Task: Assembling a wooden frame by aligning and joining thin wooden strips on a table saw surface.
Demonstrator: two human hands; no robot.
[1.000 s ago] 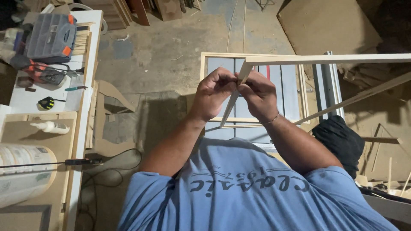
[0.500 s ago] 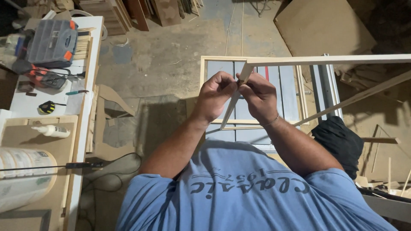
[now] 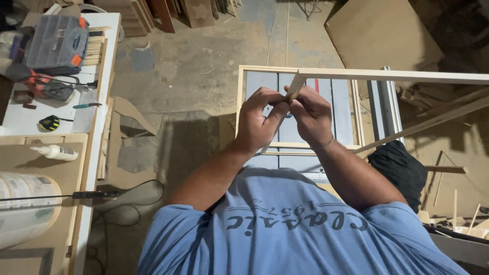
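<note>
— What takes up most of the view?

— A concrete floor [image 3: 204,66], with a white workbench [image 3: 97,127] along the left edge. Below the hands lies a table saw top [image 3: 285,127] ringed by a pale wooden frame [image 3: 239,102].

— And crossing over it?

— A long pale wood rail [image 3: 397,76] runs from the hands out to the right edge. A second strip [image 3: 428,122] slants beneath it.

— What are the hands doing?

— Both are raised together over the saw top. The left hand [image 3: 257,122] has its fingers curled shut around a thin wooden strip [image 3: 294,86], thumb pressed along it. The right hand [image 3: 313,114] is closed on the same strip from the other side, its fingers touching the left hand's. The strip's top end meets the rail's left end.

— Smaller things?

— On the bench, a grey organiser case [image 3: 51,43] with orange latches, a white glue bottle [image 3: 56,152] lying on its side, and a tape measure [image 3: 50,122] above it.
</note>
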